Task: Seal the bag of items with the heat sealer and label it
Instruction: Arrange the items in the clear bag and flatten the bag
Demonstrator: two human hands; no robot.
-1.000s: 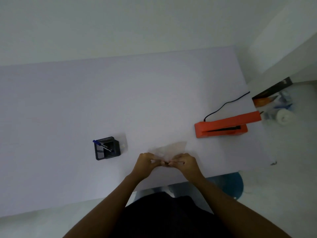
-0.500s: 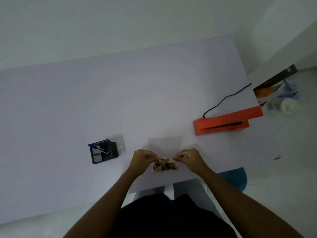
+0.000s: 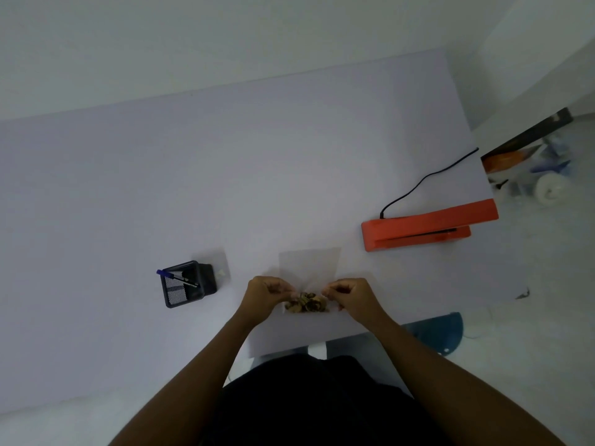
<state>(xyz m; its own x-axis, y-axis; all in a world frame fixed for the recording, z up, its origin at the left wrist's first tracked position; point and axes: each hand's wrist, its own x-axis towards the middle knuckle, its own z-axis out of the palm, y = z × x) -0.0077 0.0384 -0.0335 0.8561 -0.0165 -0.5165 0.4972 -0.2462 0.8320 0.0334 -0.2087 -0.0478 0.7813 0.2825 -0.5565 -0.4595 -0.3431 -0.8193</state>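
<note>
A clear plastic bag [image 3: 309, 263] lies flat near the table's front edge, with small brown items [image 3: 306, 304] gathered at its near end. My left hand [image 3: 269, 292] pinches the bag's left side and my right hand [image 3: 349, 292] pinches its right side, both beside the brown items. The orange heat sealer [image 3: 425, 227] sits to the right, its black cord [image 3: 425, 181] running off the table's right edge. A black mesh pen holder [image 3: 186, 284] with a blue pen [image 3: 175, 278] stands to the left, next to a small clear sheet with a white label [image 3: 220, 272].
The white table [image 3: 225, 172] stretches far ahead and to the left. Clutter, including an orange pack and a white roll [image 3: 547, 188], lies on the floor beyond the right edge. A blue stool [image 3: 441, 329] shows below the front edge.
My hands have drawn apart to the bag's two sides. The bag now lies spread out flat, and the brown items inside have come into sight between my hands.
</note>
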